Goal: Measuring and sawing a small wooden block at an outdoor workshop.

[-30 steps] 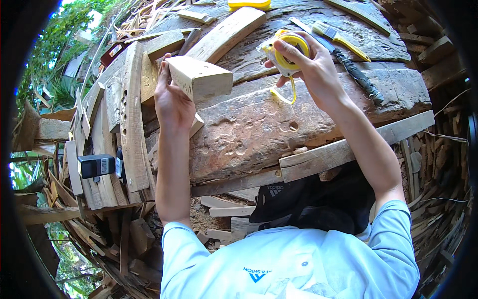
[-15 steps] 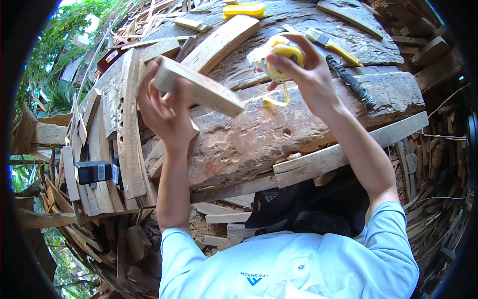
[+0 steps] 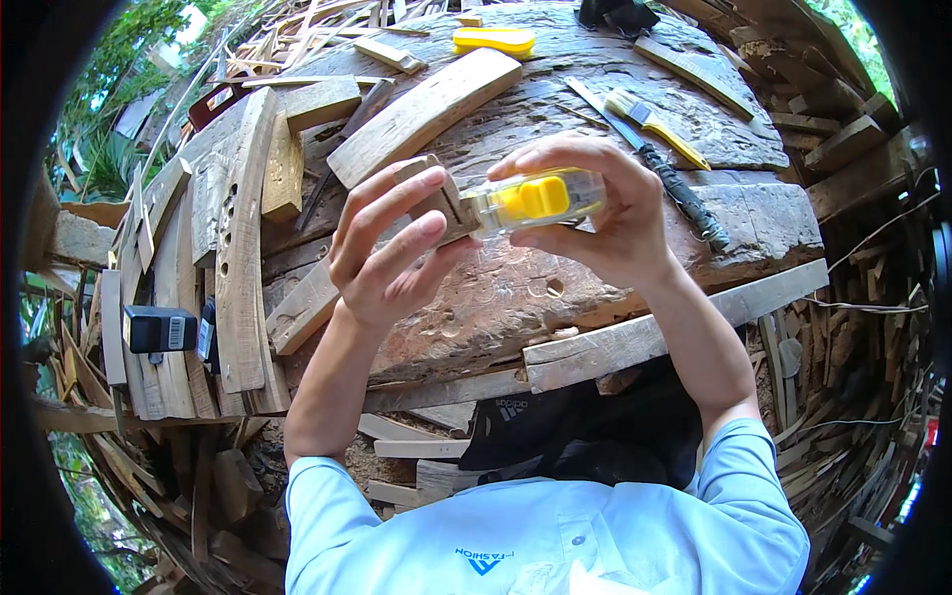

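In front of me, my left hand grips a wooden block, now seen nearly end-on, with my fingertips along its near side. My right hand is closed around a tape measure with a clear case and a yellow button. The tape measure's left end meets the block, touching it or very close. Both are held above a weathered, pitted timber. A long blade with a dark wrapped handle and a paintbrush lie just beyond my right hand.
Planks line the left of the bench, with a black box among them. A yellow plastic object and a short beam lie at the back. Stacked offcuts crowd the right, and a black bag sits below the front edge.
My hands have come together. The block has turned end-on toward the tape measure, which has swung to lie sideways with its button upward. The hanging yellow tape end has left view.
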Tool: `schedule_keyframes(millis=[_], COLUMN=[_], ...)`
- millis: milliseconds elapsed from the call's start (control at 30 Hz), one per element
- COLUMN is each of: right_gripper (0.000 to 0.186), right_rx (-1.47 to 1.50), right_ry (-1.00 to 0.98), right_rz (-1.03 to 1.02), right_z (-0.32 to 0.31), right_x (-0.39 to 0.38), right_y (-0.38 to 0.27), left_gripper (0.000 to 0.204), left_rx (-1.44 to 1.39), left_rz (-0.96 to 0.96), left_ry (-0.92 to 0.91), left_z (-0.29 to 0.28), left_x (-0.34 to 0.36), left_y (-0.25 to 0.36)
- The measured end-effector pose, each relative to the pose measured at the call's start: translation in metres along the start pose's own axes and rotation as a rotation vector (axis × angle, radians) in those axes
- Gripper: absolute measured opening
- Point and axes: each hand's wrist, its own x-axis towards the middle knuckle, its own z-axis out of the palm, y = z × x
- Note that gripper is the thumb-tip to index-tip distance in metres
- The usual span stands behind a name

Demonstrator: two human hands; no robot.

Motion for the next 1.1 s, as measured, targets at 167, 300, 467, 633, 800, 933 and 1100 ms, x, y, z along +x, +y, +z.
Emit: schedule_keyframes(millis=[167,300,467,633,800,933,1100], right_gripper=[0.057,0.056,0.052,0.041,0.049,0.053,0.050], right_rx=[-0.076,-0.022,-0.169,-0.394,-0.235,-0.154,-0.230], right_ry=[-0.039,-0.006,0.012,-0.234,-0.134,-0.064,-0.036], right_rz=[-0.007,0.013,0.167,0.494,0.560,0.595,0.405], right_z=[-0.006,0.002,0.007,-0.002,-0.003,-0.003,0.001], right_x=[-0.001,-0.004,-0.007,-0.016,-0.018,-0.017,-0.019], right_y=[-0.002,0.003,0.014,0.033,0.047,0.036,0.033], left_gripper=[0.046,0.044,0.037,0.033,0.035,0.036,0.030], left_rx=[-0.055,-0.033,-0.076,-0.060,-0.086,-0.291,-0.449], left_rz=[-0.072,-0.072,-0.235,-0.368,-0.549,-0.752,-0.843], left_ry=[-0.013,-0.032,0.003,0.100,0.316,0.516,0.578], left_z=[0.000,-0.003,-0.002,-0.004,-0.018,-0.021,-0.024], left_x=[-0.001,-0.002,-0.001,-0.002,-0.006,0.001,0.005], left_y=[0.007,0.007,0.003,-0.017,-0.031,-0.026,-0.026])
